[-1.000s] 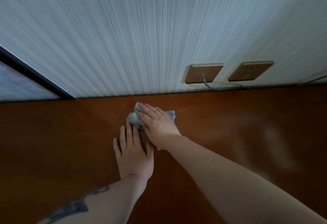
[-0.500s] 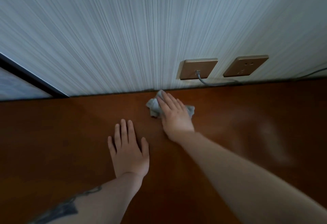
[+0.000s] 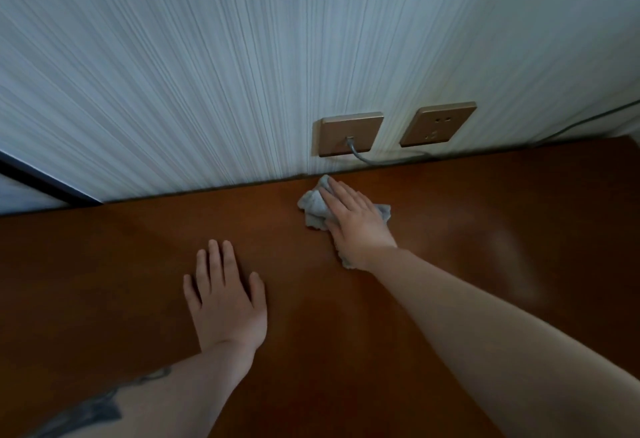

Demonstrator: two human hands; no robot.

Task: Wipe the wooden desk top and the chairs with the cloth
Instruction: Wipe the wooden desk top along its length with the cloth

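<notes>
1. The wooden desk top (image 3: pixel 104 299) fills the lower half of the view, a reddish-brown, smooth surface with a pale hazy sheen towards its right side.
2. Its far edge meets a wall (image 3: pixel 207 74) covered in pale blue-grey paper with fine vertical ribbing.
3. Two bronze-coloured socket plates sit low on the wall just above the desk: the left socket plate (image 3: pixel 349 133) has a grey cable (image 3: pixel 377 160) plugged into it that trails to the right along the desk's back edge; the right socket plate (image 3: pixel 438 124) shows bare pin holes.
4. At the far left a dark frame (image 3: pixel 45 183) runs diagonally, with a lighter panel beneath it.
5. The cloth (image 3: pixel 313 207), grey and crumpled, lies on the desk close to the wall, below the left socket plate.
6. The right hand (image 3: pixel 356 221) presses down on the cloth with its fingers straight and together, palm flat over it.
7. The left hand (image 3: pixel 227 295) rests flat on the bare wood, fingers extended and slightly spread, well apart from the cloth and nearer the camera.
8. Much of the cloth is hidden under the right hand; only its edges stick out at the left, right and by the wrist.
9. A second thin cable (image 3: pixel 588 122) at the upper right is cut off by the frame edge.
10. A dark mark on the left forearm is cropped and too blurred to make out.
11. The light is dim.
</notes>
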